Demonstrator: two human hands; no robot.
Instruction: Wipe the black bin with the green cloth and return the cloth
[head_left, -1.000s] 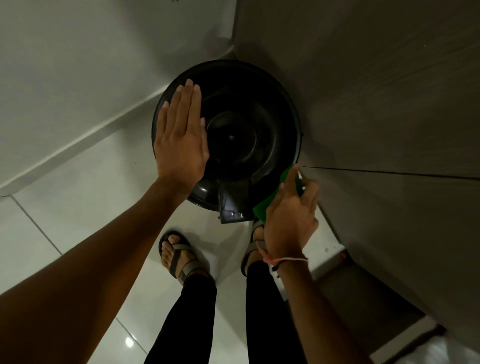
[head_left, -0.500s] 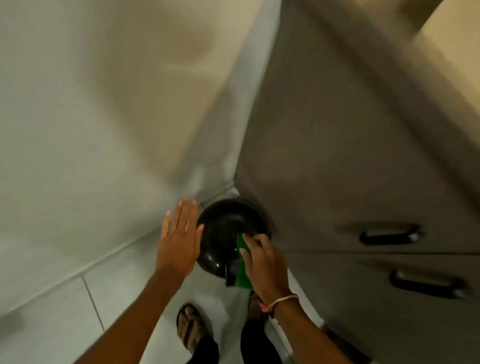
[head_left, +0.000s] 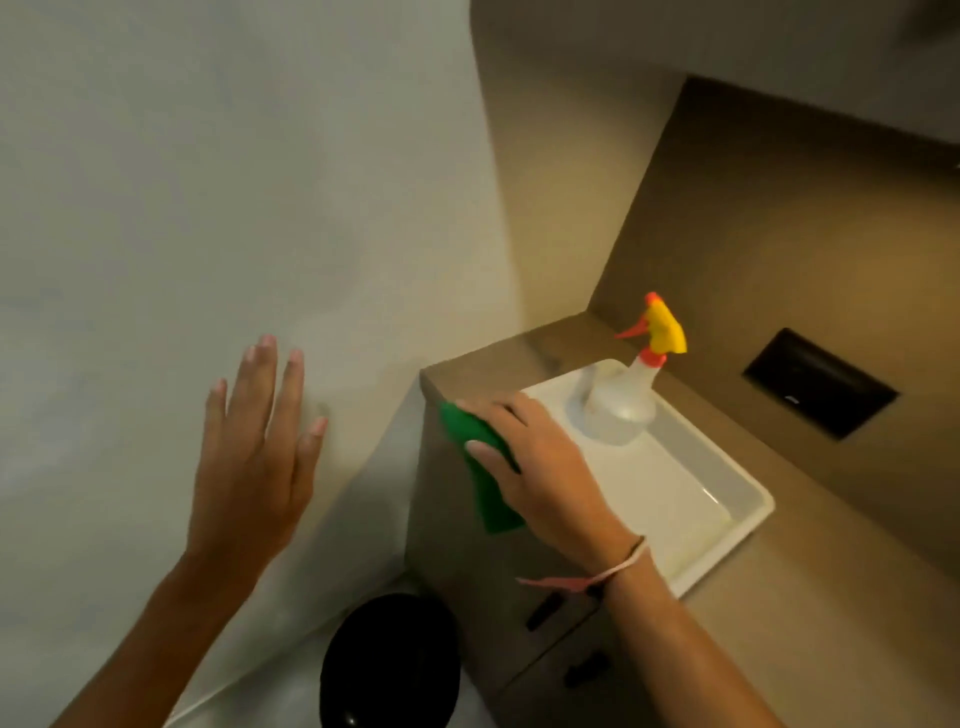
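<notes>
The round black bin (head_left: 389, 662) stands on the floor at the bottom of the view, in the corner between the wall and a cabinet. My right hand (head_left: 545, 478) grips the green cloth (head_left: 480, 467) up at counter height, at the near left corner of the countertop beside a white tray (head_left: 727, 540). The cloth hangs down below my fingers against the cabinet side. My left hand (head_left: 254, 452) floats open with fingers spread in front of the wall, well above the bin and holding nothing.
A clear spray bottle (head_left: 621, 400) with a yellow and orange trigger head stands in the tray's far end. The brown countertop (head_left: 810, 623) meets a backsplash with a dark wall socket (head_left: 821, 384). Cabinet drawers with dark handles (head_left: 543, 610) are below.
Both hands have left the bin and risen. My right hand carried the green cloth up to the counter edge by the tray; the view lifted from the bin to the countertop.
</notes>
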